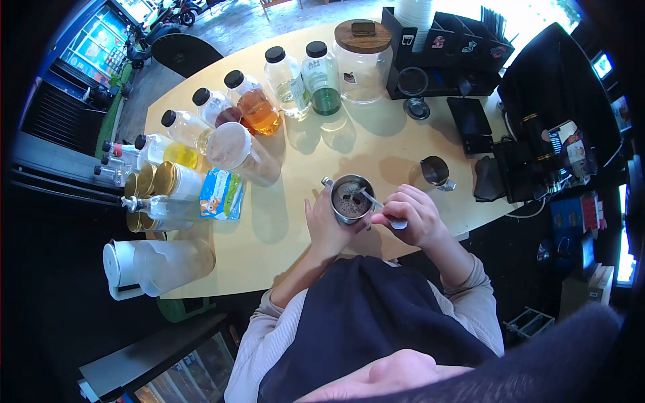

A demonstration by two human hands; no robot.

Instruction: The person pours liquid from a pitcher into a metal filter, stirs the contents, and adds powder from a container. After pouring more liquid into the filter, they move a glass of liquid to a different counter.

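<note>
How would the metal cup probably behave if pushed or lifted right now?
The metal cup looks rigid, so it would likely keep its shape when gripped. The dark liquid inside could slosh under a sudden push. Its metal surface looks smooth, so it might slide, though the left hand against its side probably steadies it.

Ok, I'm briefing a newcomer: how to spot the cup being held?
At the pale table, find the left hand near the front edge. It holds the steel cup. Unlike the second cup farther right, this has a utensil reaching in.

Fisheye-curved edges, bright top glare
</note>
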